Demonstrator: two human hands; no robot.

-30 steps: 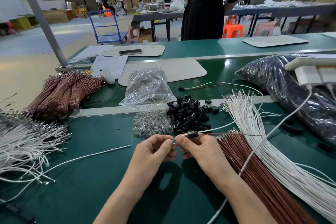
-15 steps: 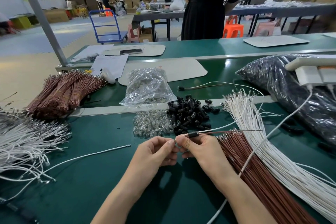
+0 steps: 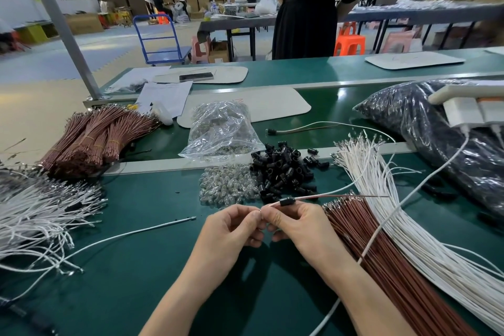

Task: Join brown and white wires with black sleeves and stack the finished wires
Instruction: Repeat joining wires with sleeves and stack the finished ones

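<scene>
Now my right fingers (image 3: 276,218) pinch the wire pair (image 3: 327,196) just beside the black sleeve (image 3: 285,202); my left fingers (image 3: 254,217) pinch its tip.

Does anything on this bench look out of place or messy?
One white wire lies alone on the green mat, apart from the white wire heap at the left. A few black sleeves sit off their pile, on the metal strip. Nothing looks damaged.

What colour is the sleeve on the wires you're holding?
The sleeve is black; head view.
</scene>
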